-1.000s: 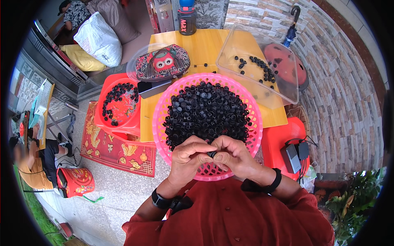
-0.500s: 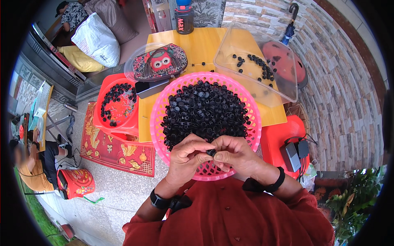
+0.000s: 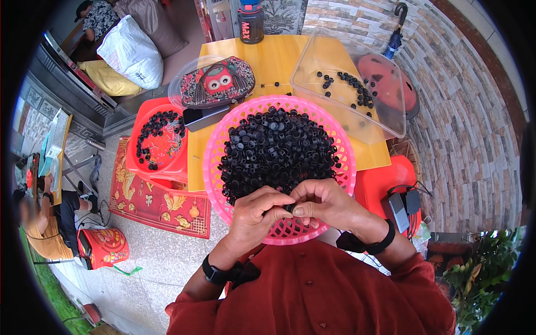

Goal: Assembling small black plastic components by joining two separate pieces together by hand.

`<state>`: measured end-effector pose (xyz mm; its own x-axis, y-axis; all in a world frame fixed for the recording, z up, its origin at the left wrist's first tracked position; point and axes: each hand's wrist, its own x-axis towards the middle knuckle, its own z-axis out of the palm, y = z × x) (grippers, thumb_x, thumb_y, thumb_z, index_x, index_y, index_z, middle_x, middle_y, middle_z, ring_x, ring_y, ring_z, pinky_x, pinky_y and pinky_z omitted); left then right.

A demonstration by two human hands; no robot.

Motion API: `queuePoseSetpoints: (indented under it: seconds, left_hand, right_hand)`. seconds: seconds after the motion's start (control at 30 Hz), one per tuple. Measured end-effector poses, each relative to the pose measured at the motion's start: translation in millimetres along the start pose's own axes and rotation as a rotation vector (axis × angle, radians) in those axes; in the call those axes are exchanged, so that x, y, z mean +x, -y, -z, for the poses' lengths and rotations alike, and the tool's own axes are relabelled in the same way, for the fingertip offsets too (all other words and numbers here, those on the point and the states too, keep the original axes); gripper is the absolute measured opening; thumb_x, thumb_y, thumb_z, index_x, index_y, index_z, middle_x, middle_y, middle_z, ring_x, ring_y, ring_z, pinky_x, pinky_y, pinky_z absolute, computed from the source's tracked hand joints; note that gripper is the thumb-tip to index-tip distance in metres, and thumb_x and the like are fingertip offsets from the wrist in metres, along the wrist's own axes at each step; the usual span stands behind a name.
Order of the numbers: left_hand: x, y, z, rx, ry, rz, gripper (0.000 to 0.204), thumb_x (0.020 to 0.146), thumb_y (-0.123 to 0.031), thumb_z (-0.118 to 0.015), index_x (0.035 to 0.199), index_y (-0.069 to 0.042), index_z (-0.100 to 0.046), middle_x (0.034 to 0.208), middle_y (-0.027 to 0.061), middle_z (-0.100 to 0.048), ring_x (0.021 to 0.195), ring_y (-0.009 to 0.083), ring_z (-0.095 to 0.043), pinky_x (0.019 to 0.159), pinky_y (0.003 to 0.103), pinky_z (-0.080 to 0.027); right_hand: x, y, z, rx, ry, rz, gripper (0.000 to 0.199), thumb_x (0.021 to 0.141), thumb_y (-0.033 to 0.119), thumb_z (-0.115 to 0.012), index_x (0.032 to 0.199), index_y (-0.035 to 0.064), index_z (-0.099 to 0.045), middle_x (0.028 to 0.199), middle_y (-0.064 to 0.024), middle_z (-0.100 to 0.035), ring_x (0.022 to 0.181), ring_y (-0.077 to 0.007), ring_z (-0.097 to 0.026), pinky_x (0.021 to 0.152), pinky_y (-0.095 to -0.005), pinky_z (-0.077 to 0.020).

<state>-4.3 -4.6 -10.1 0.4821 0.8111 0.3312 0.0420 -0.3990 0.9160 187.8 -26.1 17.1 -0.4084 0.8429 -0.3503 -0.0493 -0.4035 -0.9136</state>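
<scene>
Between the fingertips of both hands is a small black plastic cap [image 3: 289, 207], mostly covered by the fingers. My left hand [image 3: 258, 215] pinches it from the left, and my right hand [image 3: 321, 205] pinches it from the right. Both are above the near rim of a pink plastic basket [image 3: 214, 167]. A large heap of small black plastic caps [image 3: 273, 148] fills the basket, some round and closed, others ring-like.
The basket rests on a yellow table [image 3: 273, 53]. A clear tray [image 3: 312, 84] holds scattered black pieces; a red stool [image 3: 167, 151] at left carries more. An owl-patterned bag [image 3: 218, 84] and a bottle [image 3: 250, 25] stand farther back. Another person [image 3: 42, 229] sits far left.
My hands stay together on the small cap, with only slight finger movement. The whole view has shifted a little; nothing is let go.
</scene>
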Motion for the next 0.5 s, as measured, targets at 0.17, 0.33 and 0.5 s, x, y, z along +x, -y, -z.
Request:
queuePoseSetpoints:
  seconds: [0.17, 0.33, 0.5]
  left_hand:
    - [-2.0, 0.6, -3.0, 0.031, -0.035, -0.031, 0.026, 0.069, 0.005, -0.070, 0.092, -0.003, -0.063, 0.081, 0.0082, -0.062, 0.072, 0.0202, -0.062, 0.061, 0.029, -0.049]
    - [-1.5, 0.4, -4.5, -0.001, -0.037, -0.044, 0.026, 0.069, 0.007, -0.069, 0.092, -0.003, -0.063, 0.084, 0.0091, -0.061, 0.074, 0.0208, -0.062, 0.063, 0.029, -0.050]
    - [-4.6, 0.2, -5.7, 0.000, -0.049, -0.015, 0.024, 0.071, 0.003, -0.070, 0.093, -0.003, -0.064, 0.086, 0.0076, -0.061, 0.075, 0.0166, -0.061, 0.064, 0.026, -0.050]
  right_hand:
    - [-4.2, 6.0, -3.3, 0.014, -0.008, -0.036, 0.018, 0.084, 0.008, -0.064, 0.097, -0.0023, -0.056, 0.079, -0.0046, -0.060, 0.061, -0.0072, -0.057, 0.049, -0.0196, -0.0472]
    - [-4.4, 4.2, -1.9, 0.109, -0.003, -0.040, 0.022, 0.084, 0.009, -0.065, 0.100, -0.0021, -0.055, 0.079, -0.0051, -0.060, 0.062, -0.0080, -0.059, 0.050, -0.0201, -0.0488]
    - [-3.7, 3.7, -3.2, 0.147, -0.036, -0.071, 0.023, 0.083, 0.010, -0.066, 0.101, -0.0020, -0.056, 0.076, -0.0058, -0.061, 0.063, -0.0098, -0.060, 0.053, -0.0214, -0.0509]
